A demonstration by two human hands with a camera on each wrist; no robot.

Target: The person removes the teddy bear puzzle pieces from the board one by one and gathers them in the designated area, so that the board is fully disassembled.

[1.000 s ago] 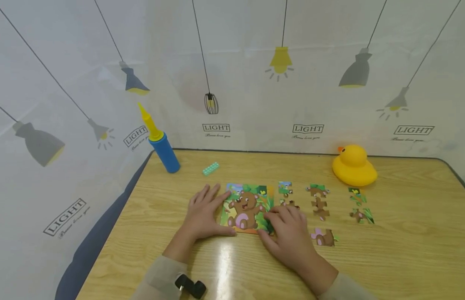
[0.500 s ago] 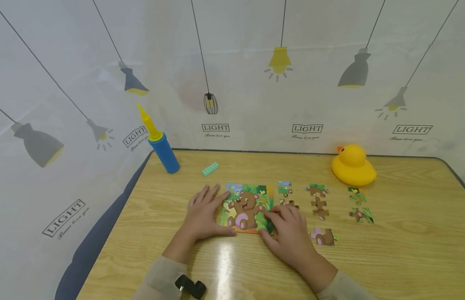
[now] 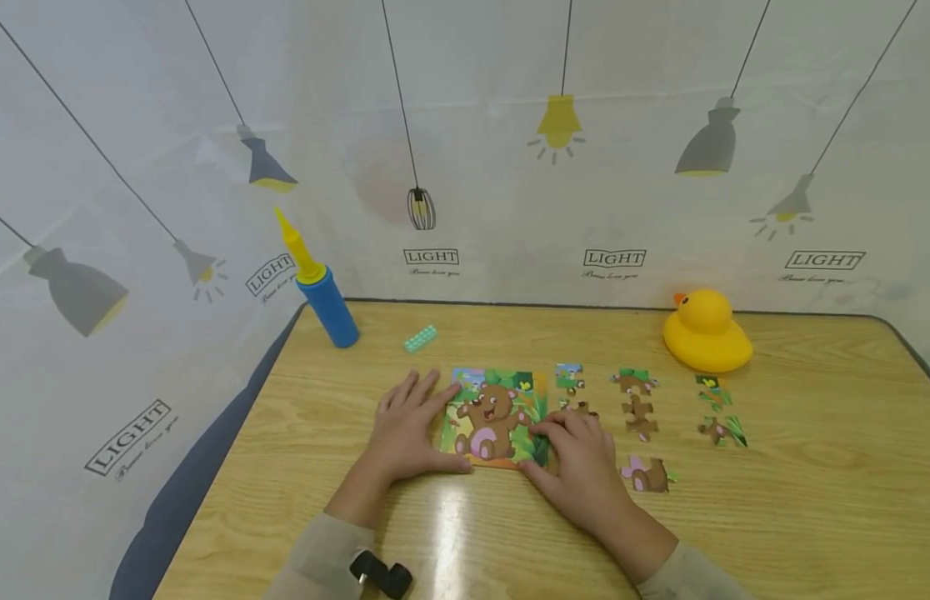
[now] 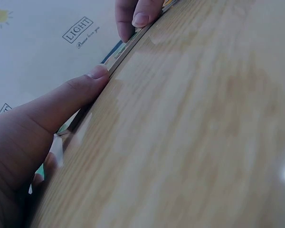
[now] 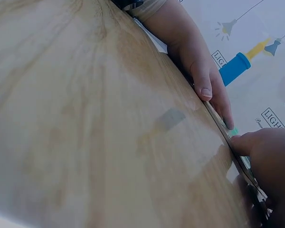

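Note:
A bear picture puzzle board (image 3: 491,412) lies flat on the wooden table (image 3: 810,500). My left hand (image 3: 405,429) rests flat beside its left edge, fingers straight, with the thumb (image 4: 71,95) along the board's front edge (image 4: 118,59). My right hand (image 3: 577,458) covers the board's lower right corner. Its bent fingertips press down on the picture and its thumb (image 5: 256,147) touches the front edge. Whatever lies under those fingers is hidden. Loose puzzle pieces (image 3: 637,404) lie in small groups to the right, one bear-foot piece (image 3: 648,475) nearest my right hand.
A yellow rubber duck (image 3: 707,333) sits at the back right. A blue and yellow hand pump (image 3: 322,296) leans at the back left, with a small teal brick (image 3: 422,337) near it. A printed white curtain surrounds the table.
My right hand has drawn slightly back and left on the board's lower right corner. The left hand and the loose pieces have not moved.

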